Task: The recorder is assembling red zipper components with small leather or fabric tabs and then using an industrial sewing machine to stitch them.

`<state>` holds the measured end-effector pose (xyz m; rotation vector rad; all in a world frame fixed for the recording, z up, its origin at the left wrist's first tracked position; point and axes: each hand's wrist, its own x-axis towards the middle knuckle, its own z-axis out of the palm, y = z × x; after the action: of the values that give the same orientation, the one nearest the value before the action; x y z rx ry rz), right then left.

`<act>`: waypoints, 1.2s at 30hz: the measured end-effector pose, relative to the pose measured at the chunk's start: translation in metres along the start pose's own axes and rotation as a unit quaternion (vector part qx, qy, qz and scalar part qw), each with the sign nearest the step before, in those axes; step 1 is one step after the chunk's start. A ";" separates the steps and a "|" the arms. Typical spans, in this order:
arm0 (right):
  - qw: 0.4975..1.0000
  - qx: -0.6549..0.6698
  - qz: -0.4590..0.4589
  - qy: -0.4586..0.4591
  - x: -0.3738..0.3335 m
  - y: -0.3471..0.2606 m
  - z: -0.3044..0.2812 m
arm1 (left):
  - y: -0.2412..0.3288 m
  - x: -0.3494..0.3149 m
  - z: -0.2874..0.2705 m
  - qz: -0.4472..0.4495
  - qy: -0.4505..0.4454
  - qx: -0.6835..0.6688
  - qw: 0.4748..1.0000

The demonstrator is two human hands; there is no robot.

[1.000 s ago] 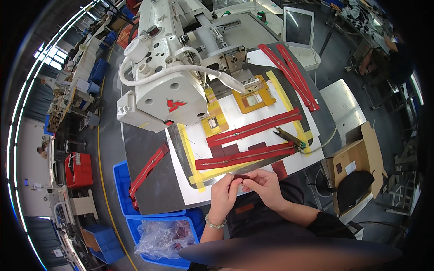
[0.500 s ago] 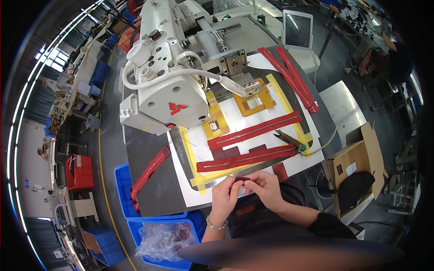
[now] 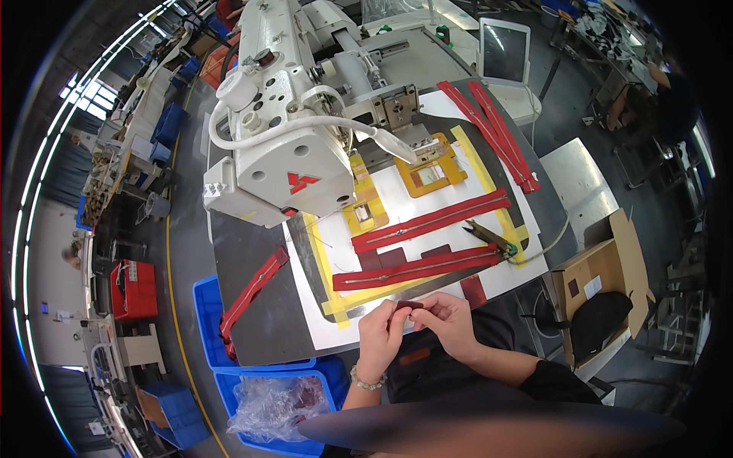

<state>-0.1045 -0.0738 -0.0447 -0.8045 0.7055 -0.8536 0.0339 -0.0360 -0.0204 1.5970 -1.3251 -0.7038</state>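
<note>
Close to the table's front edge, my left hand (image 3: pixel 379 336) and my right hand (image 3: pixel 449 327) pinch a small dark red patch (image 3: pixel 408 304) between thumbs and fingers. Beyond them on the white sheet lie two red zippers, a nearer one (image 3: pixel 416 269) and a farther one (image 3: pixel 431 220). Dark red patches, one at left (image 3: pixel 392 257) and one at right (image 3: pixel 436 250), show partly from under the nearer zipper. A glossier red patch (image 3: pixel 473 291) lies right of my hands. Thread snips (image 3: pixel 492 239) with green on them rest by the zippers' right ends.
A white sewing machine (image 3: pixel 298 153) overhangs the table, beside yellow clamp frames (image 3: pixel 430 175). More red zippers (image 3: pixel 496 137) lie at far right; another (image 3: pixel 256 290) hangs over the left edge. Blue bins (image 3: pixel 225 385) stand lower left, an open carton (image 3: pixel 637 263) right. A person (image 3: pixel 649 103) sits far right.
Both hands stay in nearly the same place, still on the small patch, with only slight finger movement. The zippers and snips have not moved.
</note>
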 end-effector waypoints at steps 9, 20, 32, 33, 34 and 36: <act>0.999 -0.028 -0.029 -0.009 -0.005 -0.009 0.003 | 0.001 -0.001 -0.001 0.078 0.019 0.027 0.996; 0.996 -0.037 -0.074 -0.023 -0.008 -0.010 0.004 | -0.001 -0.002 0.000 0.084 0.019 -0.001 0.996; 0.987 -0.131 -0.009 -0.088 0.009 -0.031 -0.004 | -0.007 0.008 -0.017 0.042 -0.064 -0.008 0.997; 0.958 -0.244 -0.007 -0.150 0.013 -0.038 -0.007 | -0.008 0.011 -0.025 0.051 -0.117 -0.011 0.992; 0.948 -0.272 -0.009 -0.165 0.015 -0.043 -0.008 | -0.005 0.015 -0.031 0.054 -0.170 0.000 0.984; 0.917 -0.337 0.004 -0.215 0.020 -0.055 -0.010 | -0.012 0.019 -0.037 0.073 -0.222 0.026 0.972</act>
<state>-0.1233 -0.1170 -0.0082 -1.5531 0.6029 -0.3819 0.0761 -0.0436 -0.0128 1.4105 -1.7759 -0.9779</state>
